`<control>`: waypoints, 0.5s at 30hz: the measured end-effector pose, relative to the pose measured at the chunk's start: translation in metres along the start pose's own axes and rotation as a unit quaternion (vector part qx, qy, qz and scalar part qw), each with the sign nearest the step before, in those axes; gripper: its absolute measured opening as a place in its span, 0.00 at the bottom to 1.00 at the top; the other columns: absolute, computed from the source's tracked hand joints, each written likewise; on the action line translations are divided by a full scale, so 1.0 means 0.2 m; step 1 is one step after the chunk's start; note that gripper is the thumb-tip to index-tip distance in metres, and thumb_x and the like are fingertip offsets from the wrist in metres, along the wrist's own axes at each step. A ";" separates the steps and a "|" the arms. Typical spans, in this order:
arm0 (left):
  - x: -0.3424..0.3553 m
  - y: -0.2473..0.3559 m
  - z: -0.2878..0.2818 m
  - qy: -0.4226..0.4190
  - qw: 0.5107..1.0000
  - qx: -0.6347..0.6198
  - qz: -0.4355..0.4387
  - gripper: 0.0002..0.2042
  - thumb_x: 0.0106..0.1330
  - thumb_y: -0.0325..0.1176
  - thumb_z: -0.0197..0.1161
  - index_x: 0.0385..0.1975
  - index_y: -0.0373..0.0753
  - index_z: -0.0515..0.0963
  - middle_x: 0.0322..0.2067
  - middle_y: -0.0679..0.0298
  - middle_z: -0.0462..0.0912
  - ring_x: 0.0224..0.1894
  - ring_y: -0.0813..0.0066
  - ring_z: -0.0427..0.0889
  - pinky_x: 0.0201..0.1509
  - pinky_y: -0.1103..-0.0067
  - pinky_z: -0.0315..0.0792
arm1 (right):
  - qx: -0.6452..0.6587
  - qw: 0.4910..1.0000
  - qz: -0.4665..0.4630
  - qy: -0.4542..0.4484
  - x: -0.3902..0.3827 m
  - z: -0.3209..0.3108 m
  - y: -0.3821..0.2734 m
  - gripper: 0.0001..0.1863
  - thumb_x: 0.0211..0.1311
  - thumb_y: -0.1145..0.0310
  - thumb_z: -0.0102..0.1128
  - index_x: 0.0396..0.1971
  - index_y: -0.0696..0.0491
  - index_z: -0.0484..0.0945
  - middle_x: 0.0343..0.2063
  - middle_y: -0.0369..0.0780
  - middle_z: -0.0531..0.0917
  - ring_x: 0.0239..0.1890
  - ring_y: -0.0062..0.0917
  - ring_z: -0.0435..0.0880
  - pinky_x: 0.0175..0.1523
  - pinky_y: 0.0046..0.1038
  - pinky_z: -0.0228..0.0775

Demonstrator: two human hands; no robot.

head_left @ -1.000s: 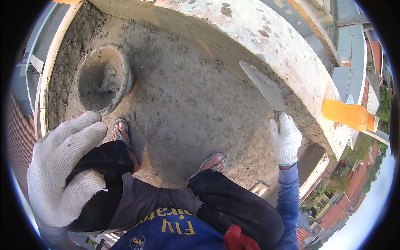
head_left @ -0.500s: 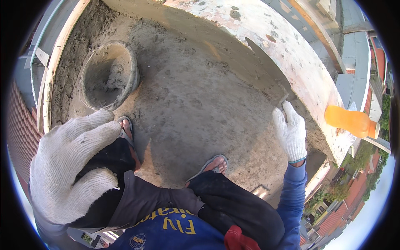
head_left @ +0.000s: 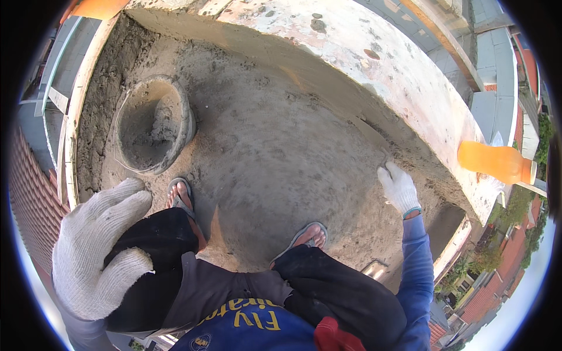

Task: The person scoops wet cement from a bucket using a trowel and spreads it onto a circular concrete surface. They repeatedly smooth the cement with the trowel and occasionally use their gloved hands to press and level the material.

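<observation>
My right hand (head_left: 399, 190), in a white knit glove, is closed on a trowel (head_left: 372, 130). Its dark, narrow blade points away from me, low against the foot of the mortar-coated wall (head_left: 351, 96); the handle is mostly covered by my fingers. Over my bent left knee, my left hand (head_left: 96, 251) is gloved too and holds nothing, its thumb apart from its loosely curved fingers. Beyond that hand stands a mortar bucket (head_left: 186, 120), caked with grey mortar and holding some inside. Wet grey mortar (head_left: 263, 140) spreads over the floor between them.
An orange bottle (head_left: 492, 162) lies on the pale wall top at the right, beside clear plastic. A wooden board (head_left: 88, 93) edges the left side. My sandalled feet (head_left: 310, 235) are on the floor. Roofs lie beyond both sides.
My right hand has drawn slightly left and lower, and the trowel blade, earlier broad against the wall, now shows as a thin edge near its foot. My view has shifted a little.
</observation>
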State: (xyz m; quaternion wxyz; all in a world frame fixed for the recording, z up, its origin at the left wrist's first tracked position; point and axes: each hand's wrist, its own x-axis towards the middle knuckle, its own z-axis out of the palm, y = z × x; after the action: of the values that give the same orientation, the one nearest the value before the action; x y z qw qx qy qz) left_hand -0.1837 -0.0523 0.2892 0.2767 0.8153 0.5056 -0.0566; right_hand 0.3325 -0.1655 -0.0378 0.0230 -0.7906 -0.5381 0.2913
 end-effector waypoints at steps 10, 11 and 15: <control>0.05 0.04 -0.02 0.001 0.999 0.029 0.016 0.35 0.64 0.55 0.79 0.59 0.28 0.86 0.59 0.40 0.89 0.59 0.36 0.90 0.64 0.59 0.82 | -0.088 0.986 -0.098 0.102 0.18 0.33 -0.30 0.16 0.79 0.52 0.65 0.46 0.50 0.82 0.33 0.50 0.90 0.38 0.52 0.92 0.42 0.53 0.83; 0.06 0.05 -0.01 0.011 0.998 0.046 0.035 0.35 0.65 0.55 0.79 0.60 0.29 0.86 0.60 0.39 0.89 0.59 0.37 0.90 0.64 0.59 0.82 | -0.088 0.984 -0.101 0.119 0.27 0.39 -0.34 0.16 0.79 0.51 0.65 0.46 0.50 0.82 0.33 0.50 0.90 0.38 0.52 0.92 0.42 0.53 0.83; 0.07 0.06 -0.01 0.003 0.999 0.035 0.026 0.35 0.64 0.53 0.80 0.62 0.30 0.86 0.61 0.39 0.88 0.61 0.36 0.89 0.66 0.59 0.83 | -0.035 0.983 -0.121 0.135 0.37 0.38 -0.46 0.16 0.80 0.51 0.64 0.46 0.50 0.82 0.34 0.49 0.90 0.38 0.51 0.92 0.42 0.54 0.83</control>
State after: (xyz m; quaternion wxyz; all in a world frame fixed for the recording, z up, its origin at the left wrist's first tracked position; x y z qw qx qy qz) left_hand -0.1671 -0.0445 0.2909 0.2475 0.8376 0.4826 -0.0643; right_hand 0.2370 -0.0835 -0.1007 0.1030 -0.7516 -0.6320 0.1584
